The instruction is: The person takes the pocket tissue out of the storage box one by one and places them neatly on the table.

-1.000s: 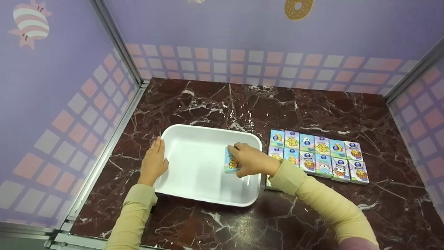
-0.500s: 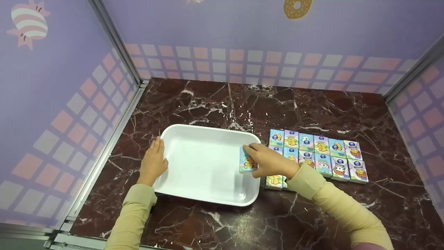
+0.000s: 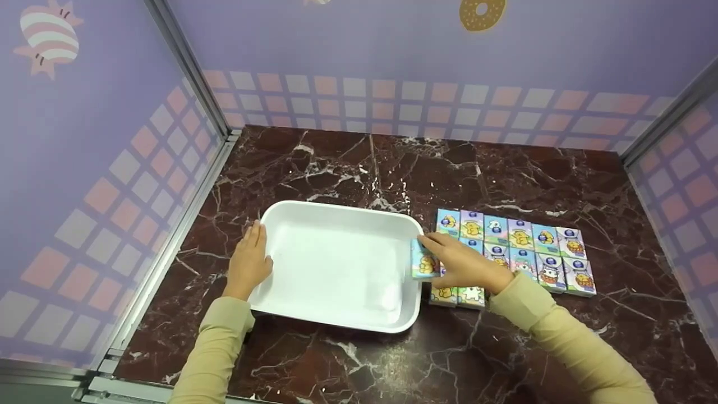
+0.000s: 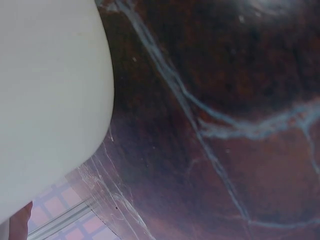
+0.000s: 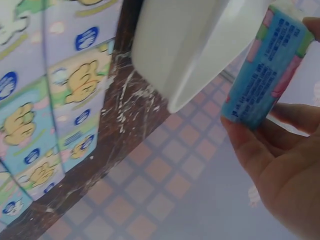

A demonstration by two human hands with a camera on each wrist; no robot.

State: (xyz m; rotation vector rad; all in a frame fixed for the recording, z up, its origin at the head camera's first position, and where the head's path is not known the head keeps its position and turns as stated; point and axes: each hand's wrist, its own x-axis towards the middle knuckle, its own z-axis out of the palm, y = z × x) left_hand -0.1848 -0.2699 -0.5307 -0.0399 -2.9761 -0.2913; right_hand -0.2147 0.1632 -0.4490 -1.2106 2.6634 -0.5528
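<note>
My right hand pinches a small blue tissue pack with a yellow cartoon animal on it. In the head view the pack overlaps the right rim of the white plastic bin. The right wrist view shows the pack held by its ends between thumb and fingers, its printed side facing the camera. My left hand rests with straight fingers against the bin's left rim. In the left wrist view the bin's outer wall fills the left side. Bare white floor shows inside the bin.
Right of the bin, several tissue packs lie in neat touching rows, partly hidden by my right hand. A dark red marbled table lies beneath. Purple panels with checked borders enclose the back and sides.
My right hand has moved right with the tissue pack, from above the bin's inside to its right rim. My left hand has stayed at the left rim.
</note>
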